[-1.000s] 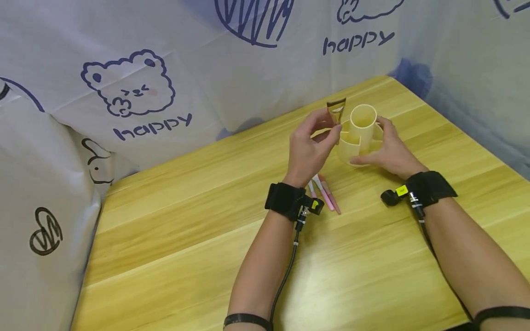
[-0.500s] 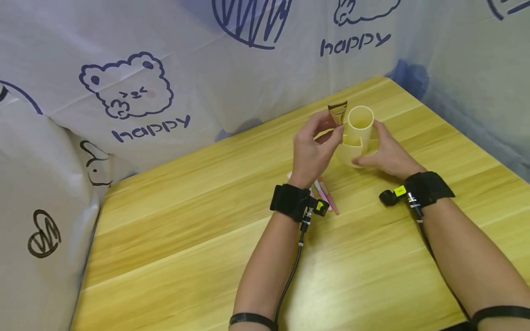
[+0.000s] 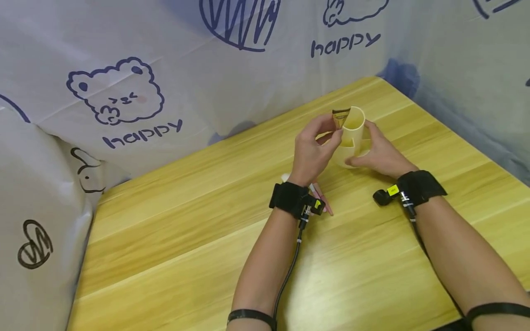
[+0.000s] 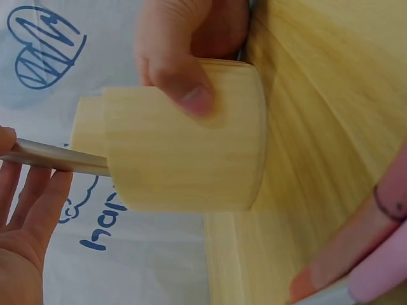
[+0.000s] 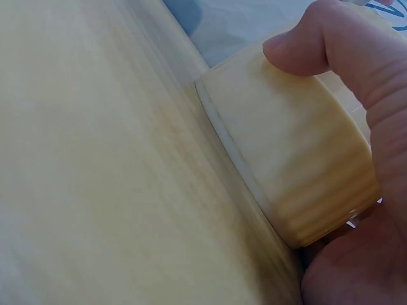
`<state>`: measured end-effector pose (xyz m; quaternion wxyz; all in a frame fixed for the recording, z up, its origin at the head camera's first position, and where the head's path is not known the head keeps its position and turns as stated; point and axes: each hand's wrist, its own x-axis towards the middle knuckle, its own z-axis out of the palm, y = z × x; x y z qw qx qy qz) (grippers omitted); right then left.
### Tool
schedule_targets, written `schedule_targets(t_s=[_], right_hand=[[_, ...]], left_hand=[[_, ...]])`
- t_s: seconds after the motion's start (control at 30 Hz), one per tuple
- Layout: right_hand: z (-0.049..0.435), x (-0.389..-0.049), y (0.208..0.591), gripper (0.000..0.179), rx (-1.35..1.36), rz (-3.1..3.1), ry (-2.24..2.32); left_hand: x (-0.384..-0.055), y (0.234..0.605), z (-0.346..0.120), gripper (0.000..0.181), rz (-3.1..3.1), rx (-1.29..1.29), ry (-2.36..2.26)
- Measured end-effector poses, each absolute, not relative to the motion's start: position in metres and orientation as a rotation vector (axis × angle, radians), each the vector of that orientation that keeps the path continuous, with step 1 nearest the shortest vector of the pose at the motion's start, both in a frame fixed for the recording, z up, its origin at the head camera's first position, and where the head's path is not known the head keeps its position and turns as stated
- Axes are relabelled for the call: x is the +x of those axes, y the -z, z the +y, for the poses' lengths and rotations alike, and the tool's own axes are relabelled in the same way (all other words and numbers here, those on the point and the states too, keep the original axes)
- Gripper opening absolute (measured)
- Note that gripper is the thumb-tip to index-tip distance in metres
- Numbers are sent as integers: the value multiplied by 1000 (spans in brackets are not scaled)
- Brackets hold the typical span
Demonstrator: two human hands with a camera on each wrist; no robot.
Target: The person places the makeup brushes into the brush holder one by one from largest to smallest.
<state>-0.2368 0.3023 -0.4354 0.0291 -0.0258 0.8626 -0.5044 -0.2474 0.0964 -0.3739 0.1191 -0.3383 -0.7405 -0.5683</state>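
A cream-coloured organizer cup [image 3: 359, 136] with one tall round compartment and lower ones around it stands upright at the far right of the table. My right hand [image 3: 383, 154] grips its side, with the thumb [image 5: 296, 54] pressed on the outer wall in the right wrist view. Between thumb and fingers, my left hand [image 3: 310, 149] pinches a gold-brown squeeze tube [image 3: 339, 119], flat crimped end up. In the left wrist view the lower end of the tube [image 4: 60, 157] passes behind the rim of a low compartment and is hidden there.
Pink-handled makeup brushes [image 3: 323, 199] lie on the wooden table [image 3: 174, 239], partly covered by the left wrist. A white cloth [image 3: 215, 96] with blue drawings hangs behind the table's far edge. Cables run along both forearms.
The tube sits slightly lower against the organizer cup, and its crimped end now overlaps the tall compartment's rim. The right hand keeps its grip. The whole head view has shifted a little.
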Motion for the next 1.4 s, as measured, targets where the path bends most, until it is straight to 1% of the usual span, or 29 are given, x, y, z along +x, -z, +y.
schedule_targets(t_s=[0.17, 0.37, 0.6, 0.93, 1.4], right_hand=[[298, -238, 434, 121, -103, 2658, 1557], [296, -238, 435, 121, -118, 2661, 1541], [293, -239, 434, 119, -136, 2655, 1539], [297, -240, 436, 122, -122, 2653, 1518], [300, -239, 436, 125, -105, 2667, 1495]], left_hand=[[-247, 376, 93, 29, -2211, -981, 1622], [-244, 378, 88, 34, -2326, -962, 1555], [-241, 377, 76, 36, -2283, -958, 1583], [-237, 380, 54, 34, -2337, -874, 1561], [-231, 379, 37, 31, -2390, -787, 1524]])
